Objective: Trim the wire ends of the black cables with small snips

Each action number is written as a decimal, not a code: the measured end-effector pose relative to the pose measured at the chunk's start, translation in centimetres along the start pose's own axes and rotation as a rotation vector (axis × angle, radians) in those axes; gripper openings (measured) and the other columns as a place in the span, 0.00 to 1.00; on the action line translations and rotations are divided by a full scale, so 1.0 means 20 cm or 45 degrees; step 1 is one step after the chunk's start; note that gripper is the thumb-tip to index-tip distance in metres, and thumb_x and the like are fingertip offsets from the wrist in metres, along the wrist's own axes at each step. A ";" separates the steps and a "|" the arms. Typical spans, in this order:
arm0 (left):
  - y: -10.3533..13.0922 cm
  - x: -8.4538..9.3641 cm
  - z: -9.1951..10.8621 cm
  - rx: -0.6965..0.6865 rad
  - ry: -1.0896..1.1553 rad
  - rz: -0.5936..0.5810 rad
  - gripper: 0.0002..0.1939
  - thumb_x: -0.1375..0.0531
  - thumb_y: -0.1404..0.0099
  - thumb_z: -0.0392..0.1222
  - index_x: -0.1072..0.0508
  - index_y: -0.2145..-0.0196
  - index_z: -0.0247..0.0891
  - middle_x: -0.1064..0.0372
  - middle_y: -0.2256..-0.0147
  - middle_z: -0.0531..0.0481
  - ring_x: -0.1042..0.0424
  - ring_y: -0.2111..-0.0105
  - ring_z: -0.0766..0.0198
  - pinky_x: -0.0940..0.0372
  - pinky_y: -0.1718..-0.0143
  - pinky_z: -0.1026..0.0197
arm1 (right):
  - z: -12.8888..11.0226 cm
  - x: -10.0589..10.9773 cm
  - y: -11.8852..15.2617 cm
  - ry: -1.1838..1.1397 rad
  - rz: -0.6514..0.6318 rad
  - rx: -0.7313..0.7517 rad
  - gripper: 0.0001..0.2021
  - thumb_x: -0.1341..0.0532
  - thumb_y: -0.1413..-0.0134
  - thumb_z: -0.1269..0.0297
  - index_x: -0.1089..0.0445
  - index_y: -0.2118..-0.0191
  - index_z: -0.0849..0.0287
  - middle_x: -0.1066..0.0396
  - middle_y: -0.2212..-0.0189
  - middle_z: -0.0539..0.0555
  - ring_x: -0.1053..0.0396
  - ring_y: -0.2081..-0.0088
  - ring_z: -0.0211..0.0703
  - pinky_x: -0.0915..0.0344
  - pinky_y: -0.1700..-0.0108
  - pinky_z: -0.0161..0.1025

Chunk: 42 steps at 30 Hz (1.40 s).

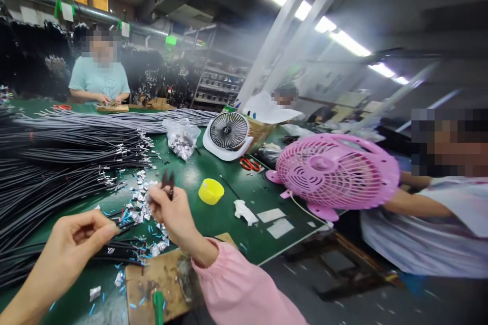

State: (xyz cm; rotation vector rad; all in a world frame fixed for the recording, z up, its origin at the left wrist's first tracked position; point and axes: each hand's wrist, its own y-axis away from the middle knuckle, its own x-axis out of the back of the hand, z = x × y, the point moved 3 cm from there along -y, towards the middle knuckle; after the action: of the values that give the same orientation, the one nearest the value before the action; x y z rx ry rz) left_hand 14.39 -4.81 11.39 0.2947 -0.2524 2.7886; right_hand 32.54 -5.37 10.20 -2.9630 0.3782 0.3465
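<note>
The black cables (57,195) lie on the bench (224,218) mostly to the left of the person, in a wide bundle. Their long axis runs from side to side, and the stripped ends point to the right, toward the hands. The lower ends are between the two hands, just beside the fingertips of the left hand (76,244), so this hand is the nearer one — the right hand (171,208) is on the far side of the foil scraps (139,205).

The left hand has thumb and forefinger brought together. A thin dark cable end shows near the tips, but I cannot tell if it is really pinched. The right hand is closed around a dark tool (168,183), which is blurred and points upward. Below the right forearm is a wooden board (152,282), with a green handle (158,307) on it.
</note>
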 end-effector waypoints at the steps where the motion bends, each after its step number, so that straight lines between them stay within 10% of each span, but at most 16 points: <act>1: 0.01 0.00 0.00 -0.002 -0.002 0.030 0.21 0.34 0.47 0.56 0.31 0.86 0.39 0.44 0.83 0.58 0.49 0.80 0.71 0.48 0.80 0.68 | 0.00 0.00 0.01 0.101 -0.054 0.061 0.14 0.36 0.54 0.55 0.33 0.81 0.57 0.43 0.86 0.43 0.50 0.82 0.31 0.53 0.79 0.33; 7: -0.02 -0.03 -0.03 -0.014 -0.114 -0.030 0.22 0.35 0.49 0.62 0.24 0.82 0.39 0.33 0.82 0.53 0.36 0.80 0.65 0.40 0.80 0.66 | -0.02 -0.07 0.12 0.751 -0.434 0.862 0.13 0.41 0.41 0.65 0.35 0.78 0.57 0.37 0.79 0.49 0.40 0.76 0.36 0.45 0.73 0.35; 16: -0.03 -0.06 0.01 -0.067 0.008 -0.260 0.35 0.38 0.48 0.77 0.36 0.86 0.40 0.48 0.84 0.57 0.52 0.83 0.71 0.51 0.85 0.67 | 0.07 -0.06 0.11 0.397 -0.584 0.183 0.20 0.42 0.36 0.50 0.34 0.76 0.56 0.41 0.84 0.46 0.44 0.81 0.35 0.46 0.81 0.33; 22: -0.02 -0.08 -0.08 0.166 0.091 -0.163 0.34 0.37 0.49 0.77 0.34 0.82 0.40 0.49 0.84 0.59 0.51 0.83 0.71 0.50 0.85 0.68 | 0.00 -0.07 0.15 0.886 -0.359 0.956 0.14 0.41 0.43 0.65 0.37 0.79 0.56 0.41 0.82 0.48 0.48 0.80 0.36 0.48 0.76 0.37; 27: -0.02 -0.05 -0.03 -0.128 0.024 -0.177 0.32 0.38 0.42 0.71 0.32 0.84 0.40 0.43 0.84 0.57 0.49 0.83 0.70 0.45 0.84 0.68 | 0.03 -0.06 0.13 0.525 -0.478 0.329 0.21 0.41 0.35 0.54 0.37 0.79 0.56 0.42 0.84 0.45 0.47 0.83 0.34 0.46 0.80 0.34; 33: 0.00 -0.05 -0.06 -0.094 -0.074 -0.124 0.25 0.35 0.42 0.63 0.29 0.80 0.40 0.37 0.80 0.55 0.41 0.79 0.67 0.42 0.81 0.68 | 0.00 -0.04 0.15 0.752 -0.265 0.754 0.15 0.38 0.41 0.61 0.33 0.78 0.56 0.35 0.81 0.49 0.40 0.78 0.37 0.41 0.74 0.37; 39: -0.01 -0.05 0.01 -0.070 -0.059 -0.097 0.32 0.39 0.45 0.74 0.32 0.84 0.40 0.48 0.84 0.58 0.54 0.83 0.70 0.56 0.87 0.67 | 0.02 -0.07 0.07 0.065 -0.185 -0.050 0.14 0.34 0.55 0.58 0.38 0.82 0.56 0.42 0.86 0.44 0.49 0.82 0.32 0.49 0.80 0.32; 42: -0.01 -0.04 -0.02 0.022 -0.012 -0.092 0.36 0.41 0.49 0.80 0.32 0.85 0.41 0.52 0.86 0.59 0.56 0.85 0.71 0.58 0.88 0.67 | -0.05 0.00 0.03 -0.092 0.130 0.118 0.18 0.32 0.61 0.54 0.40 0.83 0.56 0.44 0.86 0.43 0.50 0.82 0.30 0.50 0.80 0.32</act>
State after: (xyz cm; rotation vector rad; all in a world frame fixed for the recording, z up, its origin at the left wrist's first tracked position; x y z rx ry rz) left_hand 15.14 -4.76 10.84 0.3149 -0.2162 2.7200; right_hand 32.63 -6.02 11.01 -2.8387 0.5227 0.4342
